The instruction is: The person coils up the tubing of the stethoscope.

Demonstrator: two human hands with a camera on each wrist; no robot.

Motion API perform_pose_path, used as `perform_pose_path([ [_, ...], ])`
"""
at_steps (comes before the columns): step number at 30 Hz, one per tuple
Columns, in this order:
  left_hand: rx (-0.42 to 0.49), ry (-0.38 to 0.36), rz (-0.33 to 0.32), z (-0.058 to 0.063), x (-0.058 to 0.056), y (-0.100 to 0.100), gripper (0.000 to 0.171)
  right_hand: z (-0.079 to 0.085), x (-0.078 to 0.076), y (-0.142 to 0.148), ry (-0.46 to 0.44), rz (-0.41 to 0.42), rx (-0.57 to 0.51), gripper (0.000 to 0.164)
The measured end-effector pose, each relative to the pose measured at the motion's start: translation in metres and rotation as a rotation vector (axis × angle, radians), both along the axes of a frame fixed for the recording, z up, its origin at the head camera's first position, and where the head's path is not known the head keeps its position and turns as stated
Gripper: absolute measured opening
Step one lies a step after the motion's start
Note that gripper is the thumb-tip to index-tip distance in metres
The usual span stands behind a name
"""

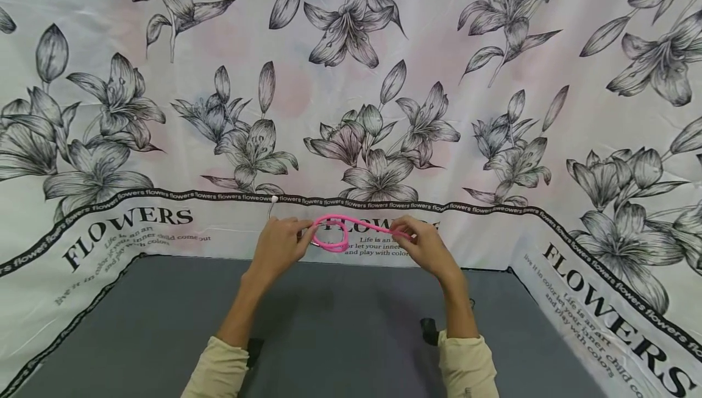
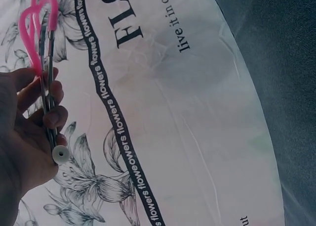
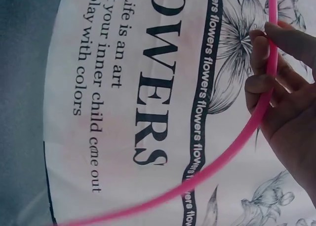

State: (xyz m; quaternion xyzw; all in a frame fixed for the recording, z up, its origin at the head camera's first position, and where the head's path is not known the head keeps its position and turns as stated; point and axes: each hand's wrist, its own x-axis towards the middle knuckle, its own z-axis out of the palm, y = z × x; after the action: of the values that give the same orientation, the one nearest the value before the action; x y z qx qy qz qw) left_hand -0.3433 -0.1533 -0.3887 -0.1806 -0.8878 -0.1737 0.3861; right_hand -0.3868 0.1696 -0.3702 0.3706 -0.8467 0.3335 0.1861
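Note:
A stethoscope with pink tubing (image 1: 362, 222) and metal ear tubes is held up in front of me, over the far edge of the grey surface. In the left wrist view my left hand (image 2: 29, 122) grips the metal ear tubes (image 2: 50, 95), folded side by side; a white ear tip (image 2: 60, 155) sticks out below the fingers. The tubing loops beside my left hand, then stretches across to my right hand (image 1: 423, 244). There the thumb and fingers pinch the tubing (image 3: 256, 116), and a length curves away below. The chest piece cannot be made out.
A white cloth (image 1: 290, 90) printed with black flowers and lettering spreads behind and around. The grey surface (image 1: 340, 325) lies under my forearms. Dark straps or small devices (image 1: 429, 331) sit near the sleeve cuffs.

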Motion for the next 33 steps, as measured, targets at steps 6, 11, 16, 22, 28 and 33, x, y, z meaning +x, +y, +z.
perform_pose_path([
  [6,0.024,-0.005,0.031,0.001,0.000,-0.001,0.024,0.003,0.003,-0.006,0.102,0.017,0.036,0.016],
  [11,-0.022,0.023,0.061,0.001,-0.001,-0.002,0.023,0.007,0.015,-0.017,0.029,0.000,0.191,0.010],
  [16,-0.063,0.053,0.094,0.000,0.001,0.003,0.020,0.011,0.025,-0.030,0.032,0.022,0.341,0.012],
  [22,-0.138,0.069,0.139,-0.001,0.004,0.011,0.021,0.007,0.027,-0.048,0.069,0.177,0.370,0.018],
  [28,-0.199,0.097,0.149,-0.004,0.007,0.023,0.019,0.000,0.027,-0.071,0.193,0.272,0.323,0.006],
  [33,-0.263,0.110,0.103,-0.005,0.009,0.039,0.021,-0.008,0.024,-0.083,0.358,0.285,0.260,0.019],
])
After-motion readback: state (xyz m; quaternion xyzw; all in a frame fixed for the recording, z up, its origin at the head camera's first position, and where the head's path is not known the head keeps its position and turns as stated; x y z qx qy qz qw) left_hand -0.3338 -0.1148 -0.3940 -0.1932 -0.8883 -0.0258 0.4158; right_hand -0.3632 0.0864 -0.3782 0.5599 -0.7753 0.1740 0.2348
